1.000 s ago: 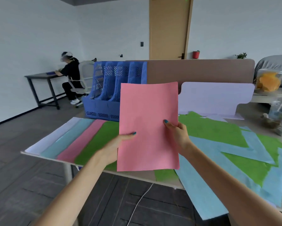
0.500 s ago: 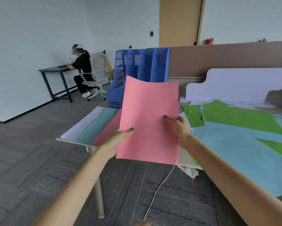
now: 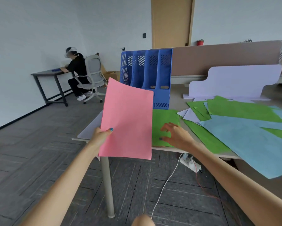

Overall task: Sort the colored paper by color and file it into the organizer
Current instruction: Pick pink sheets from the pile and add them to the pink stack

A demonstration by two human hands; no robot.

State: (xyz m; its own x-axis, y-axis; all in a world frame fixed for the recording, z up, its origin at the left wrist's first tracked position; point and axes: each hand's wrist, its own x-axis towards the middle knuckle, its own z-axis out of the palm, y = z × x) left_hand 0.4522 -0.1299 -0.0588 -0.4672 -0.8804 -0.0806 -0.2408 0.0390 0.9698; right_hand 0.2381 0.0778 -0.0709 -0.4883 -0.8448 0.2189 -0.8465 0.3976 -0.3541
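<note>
Paper (image 3: 127, 121), pink, sits pinched in left hand (image 3: 101, 135); right hand (image 3: 174, 134) splays empty.

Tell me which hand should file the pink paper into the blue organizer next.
Probably left. The left hand grips the pink paper before the organizer; the right hand holds nothing.

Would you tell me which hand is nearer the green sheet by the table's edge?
Right hand: directly over the green sheet. Left hand grips the pink paper, to its left.
</note>
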